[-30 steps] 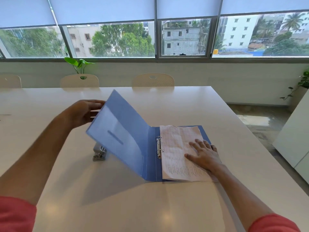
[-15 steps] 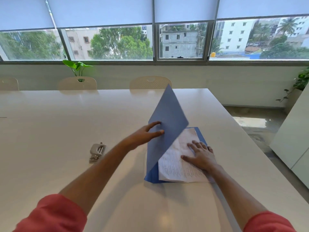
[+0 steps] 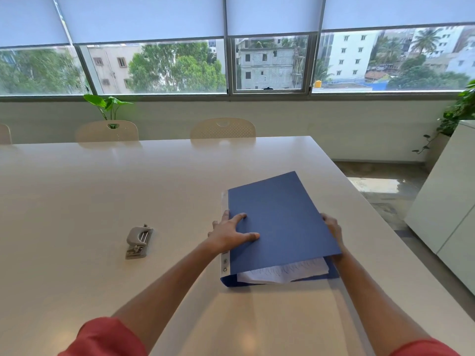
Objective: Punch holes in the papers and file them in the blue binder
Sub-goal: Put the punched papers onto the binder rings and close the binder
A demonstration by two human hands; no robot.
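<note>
While the blue binder lies on the white surface, right of centre, I see from the head view that its front cover hangs slightly raised over the papers, not fully shut. The sheets stick out in a crumpled white edge at the near side, between the covers. My left hand rests flat on the cover near the spine, fingers spread and gripping nothing. My right hand is at the binder's right edge, partly hidden under the raised cover; I cannot tell whether it grips anything. A grey hole punch stands well apart to the left, untouched. Two pale chairs sit at the far side of the surface, a green plant behind the left one.
</note>
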